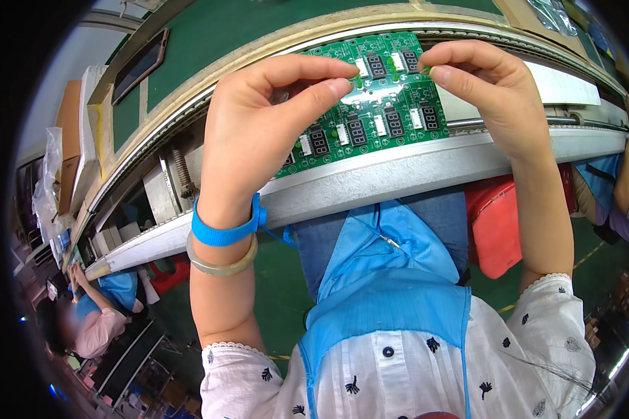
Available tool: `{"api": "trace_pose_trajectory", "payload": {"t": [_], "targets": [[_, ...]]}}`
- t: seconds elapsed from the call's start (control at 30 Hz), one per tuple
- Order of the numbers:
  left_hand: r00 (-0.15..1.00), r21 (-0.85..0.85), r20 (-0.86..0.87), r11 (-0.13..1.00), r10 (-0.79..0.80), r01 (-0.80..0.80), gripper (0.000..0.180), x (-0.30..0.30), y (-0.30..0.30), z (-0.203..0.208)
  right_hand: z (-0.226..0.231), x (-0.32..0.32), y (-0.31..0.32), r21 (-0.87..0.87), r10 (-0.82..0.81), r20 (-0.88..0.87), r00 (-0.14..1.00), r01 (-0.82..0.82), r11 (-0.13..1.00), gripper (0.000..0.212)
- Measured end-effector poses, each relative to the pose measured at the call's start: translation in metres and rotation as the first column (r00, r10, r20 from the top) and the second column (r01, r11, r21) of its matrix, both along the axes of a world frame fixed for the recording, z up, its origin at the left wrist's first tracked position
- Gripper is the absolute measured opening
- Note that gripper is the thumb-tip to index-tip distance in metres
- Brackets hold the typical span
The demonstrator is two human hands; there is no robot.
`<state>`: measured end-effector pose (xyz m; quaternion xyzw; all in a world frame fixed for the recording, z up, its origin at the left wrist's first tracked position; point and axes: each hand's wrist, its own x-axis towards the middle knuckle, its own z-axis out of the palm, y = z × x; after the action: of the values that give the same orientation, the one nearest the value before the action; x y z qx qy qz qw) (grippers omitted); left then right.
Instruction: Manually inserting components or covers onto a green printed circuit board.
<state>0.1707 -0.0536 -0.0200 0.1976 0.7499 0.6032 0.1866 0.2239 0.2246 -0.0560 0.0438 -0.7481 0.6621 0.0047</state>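
In the head view, a green-topped bench (258, 35) lies beyond the conveyor, whose pale front rail (398, 157) runs before you. The green circuit board (370, 102) sits between its rails. Your left hand (253, 115) and right hand (502, 91) show thumb and forefinger narrowly spaced over the board's far half; whether either grips a part cannot be told. Advised: keep fingertips light, avoid pressing the digit displays (395, 123). Mind the rail edges; sideways room appears rightward, above the white strip (566, 92).
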Motion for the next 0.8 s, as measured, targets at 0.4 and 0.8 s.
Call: {"api": "trace_pose_trajectory", "payload": {"t": [0.4, 0.8], "targets": [[0.999, 0.017, -0.014, 0.999, 0.047, -0.046, 0.015, 0.005, 0.001, -0.009, 0.004, 0.012, -0.008, 0.069, -0.046, 0.018, 0.999, 0.045, 0.997, 0.023], [0.996, -0.029, -0.071, 0.998, 0.061, -0.063, 0.014, 0.007, 0.002, -0.014, 0.016, 0.017, -0.013, 0.406, 0.043, -0.169, 0.985, 0.030, 0.913, 0.014]]}}
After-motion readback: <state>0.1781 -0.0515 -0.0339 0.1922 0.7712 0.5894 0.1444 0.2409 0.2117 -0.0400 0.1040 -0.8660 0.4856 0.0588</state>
